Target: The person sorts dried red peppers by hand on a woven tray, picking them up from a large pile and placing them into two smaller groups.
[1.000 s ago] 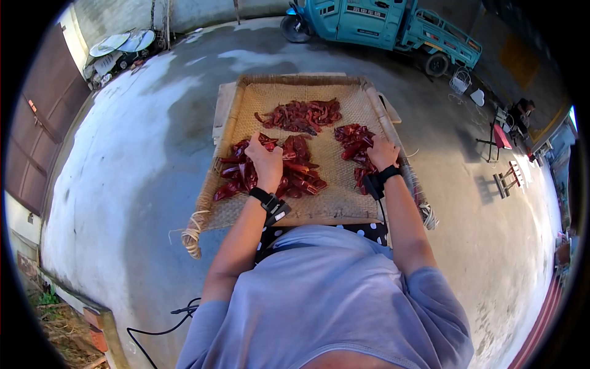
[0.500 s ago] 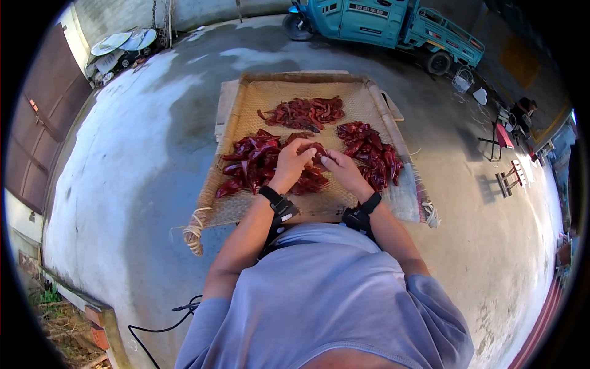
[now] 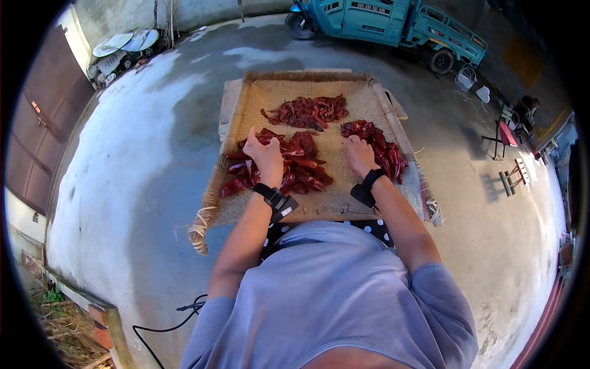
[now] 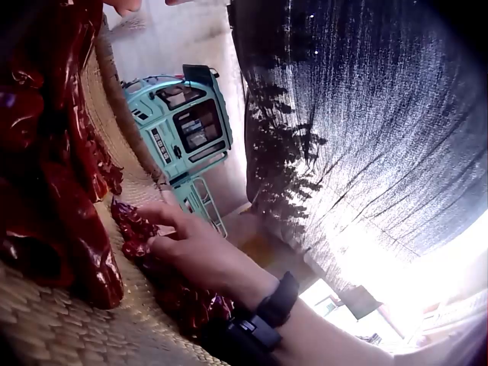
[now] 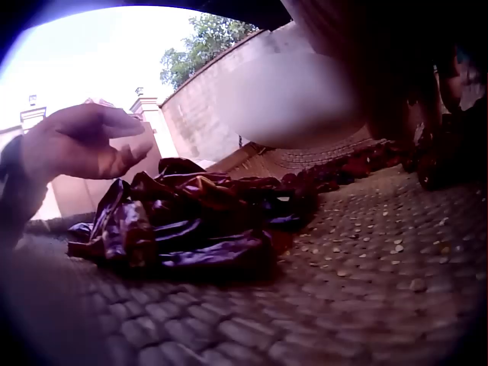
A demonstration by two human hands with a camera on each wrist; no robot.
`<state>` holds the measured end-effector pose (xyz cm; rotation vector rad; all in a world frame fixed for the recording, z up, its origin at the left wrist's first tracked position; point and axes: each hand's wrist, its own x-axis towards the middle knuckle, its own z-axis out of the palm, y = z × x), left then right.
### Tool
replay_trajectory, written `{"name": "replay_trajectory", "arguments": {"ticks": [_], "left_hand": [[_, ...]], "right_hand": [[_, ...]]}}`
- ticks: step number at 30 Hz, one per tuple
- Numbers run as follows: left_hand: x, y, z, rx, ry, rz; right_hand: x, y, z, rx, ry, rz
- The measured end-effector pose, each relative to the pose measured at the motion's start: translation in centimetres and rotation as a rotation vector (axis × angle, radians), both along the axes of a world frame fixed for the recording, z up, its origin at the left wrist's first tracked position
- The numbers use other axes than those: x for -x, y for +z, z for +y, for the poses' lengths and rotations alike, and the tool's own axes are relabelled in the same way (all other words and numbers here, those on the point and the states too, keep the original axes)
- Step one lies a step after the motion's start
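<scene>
Dried red chillies lie in three heaps on a woven tray (image 3: 246,209). My left hand (image 3: 267,161) hovers over the left heap (image 3: 307,175), fingers spread and nothing visible in them; the right wrist view shows this hand (image 5: 84,145) above the chillies (image 5: 191,229). At the left edge of the right heap (image 3: 386,154) is my right hand (image 3: 360,156). In the left wrist view, its bent fingers and thumb (image 4: 191,244) touch dark red chillies (image 4: 136,229); whether they grip one is unclear. The far heap (image 3: 307,112) has smaller, shrivelled pieces.
A blue three-wheeled truck (image 3: 369,23) stands beyond the tray. A door (image 3: 46,117) is at the left, and a small stool (image 3: 514,177) and a red seat (image 3: 507,134) are at the right. A black cable (image 3: 161,330) lies on the ground.
Half a second ago both hands met over the middle of the tray around a chilli. They have since parted, the left hand to the left heap, the right hand to the right heap.
</scene>
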<state>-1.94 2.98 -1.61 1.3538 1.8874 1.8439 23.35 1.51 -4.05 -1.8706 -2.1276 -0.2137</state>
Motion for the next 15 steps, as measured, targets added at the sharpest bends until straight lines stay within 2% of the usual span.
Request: {"name": "replay_trajectory", "arguments": {"ticks": [5,7,9,12,15], "left_hand": [[0.8,-1.0,0.7,0.098,-0.498,-0.381],[0.5,0.5,-0.6,0.166,-0.662,-0.473],[0.3,0.9,-1.1,0.216,-0.756,-0.395],[0.0,0.7,-1.1,0.318,-0.899,-0.285],[-0.6,1.3,-1.5,0.34,-0.975,-0.3]], "right_hand": [[-0.7,-1.1,0.7,0.142,-0.088,-0.202],[-1.2,-1.3,1.1,0.174,-0.094,-0.201],[-1.4,-0.7,1.1,0.196,-0.076,-0.144],[0.3,1.3,0.1,0.062,-0.046,0.162],[2.7,2.7,-0.4,0.022,0.061,0.628]]}}
